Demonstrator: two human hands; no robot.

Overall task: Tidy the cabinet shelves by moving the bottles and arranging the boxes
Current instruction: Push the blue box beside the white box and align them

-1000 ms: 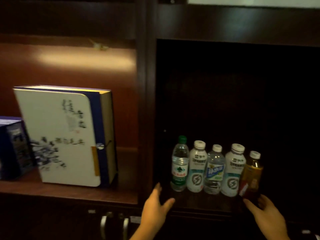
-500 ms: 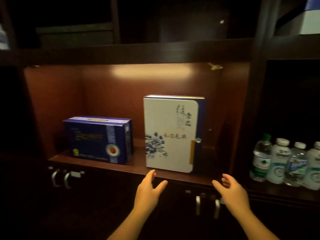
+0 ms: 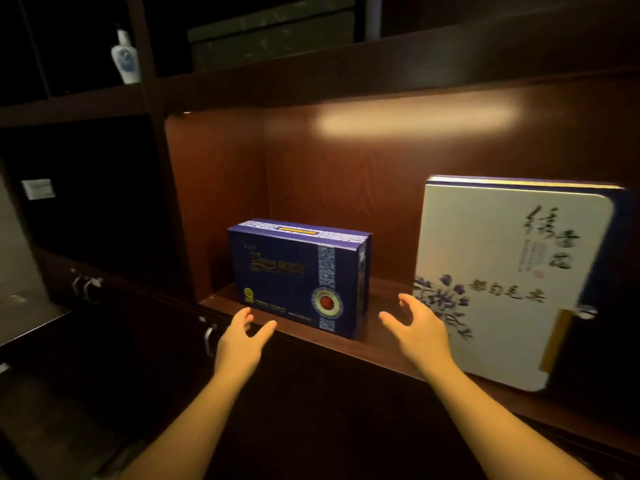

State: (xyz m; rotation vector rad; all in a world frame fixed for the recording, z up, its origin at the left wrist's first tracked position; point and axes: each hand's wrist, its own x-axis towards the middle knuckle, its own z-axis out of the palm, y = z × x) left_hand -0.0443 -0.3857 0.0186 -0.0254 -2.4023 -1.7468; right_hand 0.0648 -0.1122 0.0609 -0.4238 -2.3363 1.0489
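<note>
A dark blue box with a red-and-white emblem stands on the lit wooden shelf. To its right stands a taller white box with blue flowers, dark script and a blue spine. My left hand is open just in front of the shelf edge, below the blue box's left corner. My right hand is open between the two boxes, partly in front of the white box's lower left corner. Neither hand touches a box. No drink bottles are in view.
A blue-and-white porcelain bottle stands on the upper left shelf. A dark flat box lies on the shelf above. Cabinet door handles sit below the shelf, with another pair of handles further left. A dark compartment is at left.
My view has swung left from the bottle compartment to the box shelf, and the bottles have left the frame. Both hands have moved left and now flank the blue box's front.
</note>
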